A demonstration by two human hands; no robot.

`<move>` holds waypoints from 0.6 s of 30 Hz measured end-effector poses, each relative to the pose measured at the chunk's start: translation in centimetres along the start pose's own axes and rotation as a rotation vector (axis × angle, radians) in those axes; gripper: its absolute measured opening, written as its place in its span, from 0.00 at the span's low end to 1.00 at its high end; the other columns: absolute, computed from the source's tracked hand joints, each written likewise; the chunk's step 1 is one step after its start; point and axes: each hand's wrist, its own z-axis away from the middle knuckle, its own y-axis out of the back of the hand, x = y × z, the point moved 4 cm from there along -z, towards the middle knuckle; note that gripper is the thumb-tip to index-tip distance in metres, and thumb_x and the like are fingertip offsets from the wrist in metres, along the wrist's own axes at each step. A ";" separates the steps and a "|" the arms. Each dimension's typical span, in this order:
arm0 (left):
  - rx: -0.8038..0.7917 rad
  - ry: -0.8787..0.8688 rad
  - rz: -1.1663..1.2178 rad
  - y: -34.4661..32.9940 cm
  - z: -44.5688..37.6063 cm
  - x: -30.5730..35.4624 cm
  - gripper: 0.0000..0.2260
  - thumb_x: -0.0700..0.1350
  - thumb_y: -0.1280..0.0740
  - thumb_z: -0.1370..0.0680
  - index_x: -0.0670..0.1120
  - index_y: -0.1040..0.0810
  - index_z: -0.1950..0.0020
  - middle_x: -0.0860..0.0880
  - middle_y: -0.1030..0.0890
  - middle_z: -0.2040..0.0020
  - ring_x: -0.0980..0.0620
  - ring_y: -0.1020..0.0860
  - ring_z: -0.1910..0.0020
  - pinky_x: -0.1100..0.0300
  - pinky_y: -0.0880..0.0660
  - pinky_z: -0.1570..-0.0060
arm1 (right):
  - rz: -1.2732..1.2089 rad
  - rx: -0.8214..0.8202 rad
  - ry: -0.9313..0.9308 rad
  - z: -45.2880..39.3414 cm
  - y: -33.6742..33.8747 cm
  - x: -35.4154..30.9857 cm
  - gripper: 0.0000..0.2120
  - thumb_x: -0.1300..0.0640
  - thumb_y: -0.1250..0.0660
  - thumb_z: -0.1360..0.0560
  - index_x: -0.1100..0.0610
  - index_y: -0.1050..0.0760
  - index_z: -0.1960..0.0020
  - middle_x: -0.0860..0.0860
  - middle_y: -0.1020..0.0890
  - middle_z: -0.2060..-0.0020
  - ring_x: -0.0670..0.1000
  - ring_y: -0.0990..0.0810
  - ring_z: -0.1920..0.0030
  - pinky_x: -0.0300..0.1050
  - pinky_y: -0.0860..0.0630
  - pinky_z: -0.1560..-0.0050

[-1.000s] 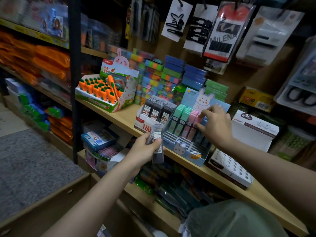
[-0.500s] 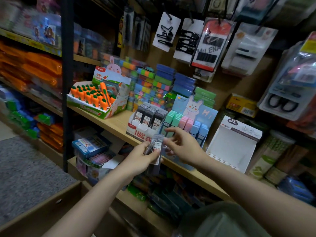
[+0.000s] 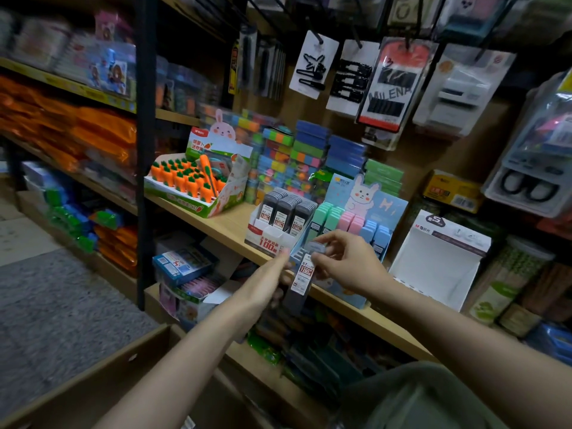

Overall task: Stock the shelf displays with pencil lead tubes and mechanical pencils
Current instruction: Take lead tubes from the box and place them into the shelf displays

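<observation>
My left hand [image 3: 268, 284] holds a stack of dark grey pencil lead tubes [image 3: 298, 284] with white and red labels, just in front of the shelf edge. My right hand [image 3: 346, 264] pinches the top end of the front tube in that stack. Behind them on the wooden shelf [image 3: 229, 226] stands a white display box [image 3: 268, 235] with three rows of the same grey tubes. Right of it is a blue rabbit display [image 3: 387, 209] holding green, pink and blue tubes.
A carrot-eraser display [image 3: 192, 181] stands at the shelf's left. An open white box [image 3: 433, 261] sits to the right. Hair-clip cards [image 3: 312, 63] hang above. Stacked coloured boxes [image 3: 297, 159] line the back. A cardboard carton edge [image 3: 93, 376] lies below my arms.
My right hand has left the blue rabbit display, moved down and left, and now pinches the top of a tube in my left hand's stack.
</observation>
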 end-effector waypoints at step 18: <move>0.079 -0.416 -0.162 1.2 0.6 1.3 0.08 0.51 0.36 0.20 0.63 0.20 0.45 0.55 0.15 0.52 0.54 0.16 0.53 0.55 0.19 0.53 | -0.447 -0.154 -0.068 0.4 -1.6 -1.4 0.07 0.66 0.37 0.21 0.60 0.27 0.44 0.58 0.15 0.60 0.51 0.16 0.62 0.41 0.18 0.61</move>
